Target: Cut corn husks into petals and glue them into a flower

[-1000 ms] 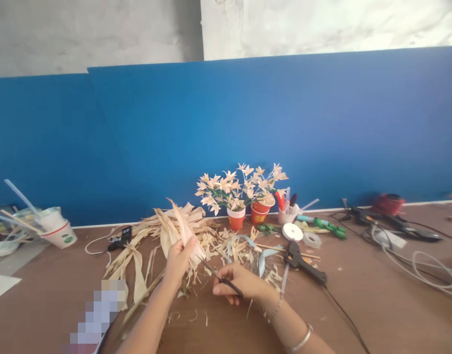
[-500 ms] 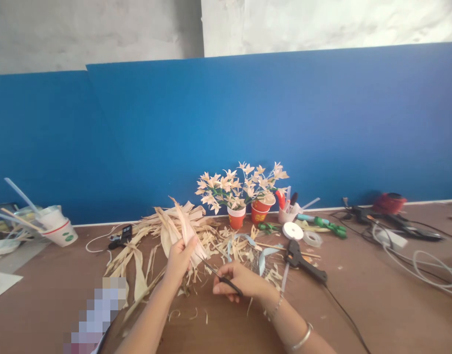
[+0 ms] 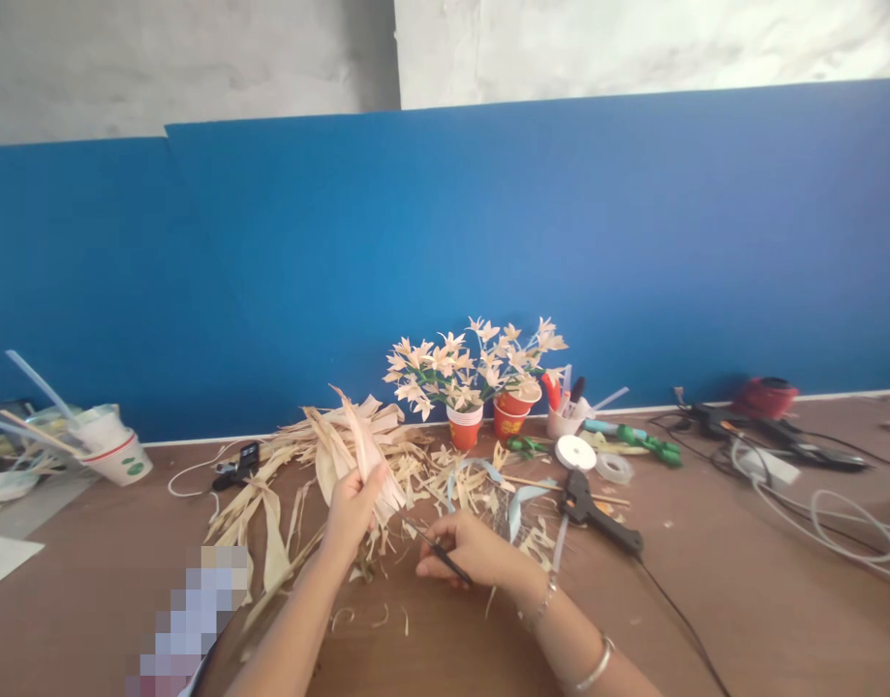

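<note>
My left hand [image 3: 355,508] is closed around a pale dried corn husk [image 3: 364,440], which fans upward and to the right out of the fingers. My right hand [image 3: 459,550] grips black-handled scissors [image 3: 445,557]. Their blades point up and left, at the lower edge of the husk; whether they touch it I cannot tell. Behind the hands lies a heap of dried husks [image 3: 274,513], with cut scraps [image 3: 474,484] spread to its right. Pale husk flowers on green stems [image 3: 445,363] stand in a red paper cup [image 3: 465,428], and more rise from red cups [image 3: 512,418] beside it.
A black glue gun [image 3: 597,518] lies right of my right hand, its cord running toward me. Behind it are a white ribbon spool [image 3: 575,452] and a tape roll [image 3: 615,469]. White cables [image 3: 837,532] coil at right. A paper cup with straws [image 3: 121,455] leans at left.
The scissors have turned slightly in my right hand, and their handles look closer together. My left hand keeps the husk in nearly the same place. The view has shifted very slightly.
</note>
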`<state>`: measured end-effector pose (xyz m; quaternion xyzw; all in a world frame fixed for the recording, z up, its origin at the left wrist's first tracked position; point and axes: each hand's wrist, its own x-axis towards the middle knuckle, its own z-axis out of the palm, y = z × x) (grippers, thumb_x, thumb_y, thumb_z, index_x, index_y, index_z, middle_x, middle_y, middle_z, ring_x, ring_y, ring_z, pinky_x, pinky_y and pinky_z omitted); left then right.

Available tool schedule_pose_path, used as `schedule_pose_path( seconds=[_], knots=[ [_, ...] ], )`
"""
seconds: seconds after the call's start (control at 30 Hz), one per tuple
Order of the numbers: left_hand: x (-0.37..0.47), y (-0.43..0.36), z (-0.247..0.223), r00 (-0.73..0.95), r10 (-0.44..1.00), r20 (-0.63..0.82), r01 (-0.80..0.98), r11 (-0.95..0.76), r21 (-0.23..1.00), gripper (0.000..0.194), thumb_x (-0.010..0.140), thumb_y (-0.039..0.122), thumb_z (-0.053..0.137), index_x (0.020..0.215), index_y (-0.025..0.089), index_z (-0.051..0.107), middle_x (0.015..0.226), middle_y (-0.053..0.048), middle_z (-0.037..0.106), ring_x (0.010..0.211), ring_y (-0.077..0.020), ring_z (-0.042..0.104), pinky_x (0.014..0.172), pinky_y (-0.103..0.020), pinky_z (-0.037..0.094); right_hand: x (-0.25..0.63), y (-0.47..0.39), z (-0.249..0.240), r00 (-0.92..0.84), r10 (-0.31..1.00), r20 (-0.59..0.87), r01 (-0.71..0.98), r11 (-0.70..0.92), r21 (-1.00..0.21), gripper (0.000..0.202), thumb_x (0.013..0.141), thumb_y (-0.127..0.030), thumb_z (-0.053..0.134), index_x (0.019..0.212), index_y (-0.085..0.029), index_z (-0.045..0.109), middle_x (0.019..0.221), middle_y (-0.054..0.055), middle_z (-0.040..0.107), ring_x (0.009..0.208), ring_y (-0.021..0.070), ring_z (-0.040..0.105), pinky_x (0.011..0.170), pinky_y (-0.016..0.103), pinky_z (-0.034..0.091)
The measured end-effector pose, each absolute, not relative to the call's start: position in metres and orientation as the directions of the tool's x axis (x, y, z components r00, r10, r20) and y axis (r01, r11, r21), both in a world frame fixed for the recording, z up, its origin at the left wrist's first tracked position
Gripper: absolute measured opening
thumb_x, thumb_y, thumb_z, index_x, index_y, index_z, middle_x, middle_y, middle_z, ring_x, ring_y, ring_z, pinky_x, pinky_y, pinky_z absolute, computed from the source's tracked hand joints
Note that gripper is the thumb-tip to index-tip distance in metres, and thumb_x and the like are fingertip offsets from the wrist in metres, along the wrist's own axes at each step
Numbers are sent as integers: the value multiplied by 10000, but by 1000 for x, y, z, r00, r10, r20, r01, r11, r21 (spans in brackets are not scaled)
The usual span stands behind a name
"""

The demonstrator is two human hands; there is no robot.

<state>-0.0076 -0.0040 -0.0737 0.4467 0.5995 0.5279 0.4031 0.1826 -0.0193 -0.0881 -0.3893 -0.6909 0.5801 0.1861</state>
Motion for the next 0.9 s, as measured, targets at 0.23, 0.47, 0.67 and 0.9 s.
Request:
schedule_pose_path(
  seconds=[0.23, 0.47, 0.67, 0.9],
  knots=[
    [-8, -3, -75, -281, 960, -3, 108, 34, 994, 439, 672, 591, 618, 629, 159, 551, 368, 50, 456, 274, -82, 382, 272, -178, 258, 183, -19, -87, -607, 790, -87, 359, 175, -917, 386, 642, -496, 712, 697, -117, 663, 483, -39, 489, 436, 69, 399, 407, 171, 290],
    [-5, -6, -71, -314, 950, -4, 74, 29, 997, 435, 652, 581, 642, 604, 160, 544, 353, 58, 438, 266, -76, 374, 273, -176, 257, 183, -19, -90, -592, 804, -59, 378, 212, -901, 367, 642, -476, 715, 694, -117, 663, 506, -40, 474, 477, 70, 366, 432, 173, 272],
    [-2, -8, -67, -327, 945, -25, 23, 34, 999, 423, 651, 565, 649, 608, 158, 539, 360, 57, 460, 265, -64, 361, 275, -170, 238, 182, -19, -90, -576, 816, -44, 375, 216, -901, 377, 624, -483, 726, 679, -115, 665, 501, -44, 462, 479, 70, 346, 434, 179, 262],
    [-2, -8, -68, -334, 942, -21, 26, 32, 999, 407, 658, 551, 641, 604, 166, 520, 346, 63, 454, 261, -58, 352, 278, -164, 208, 182, -19, -90, -572, 820, -36, 381, 226, -896, 361, 641, -471, 712, 661, -114, 658, 493, -49, 436, 486, 72, 344, 433, 177, 256]
  ],
)
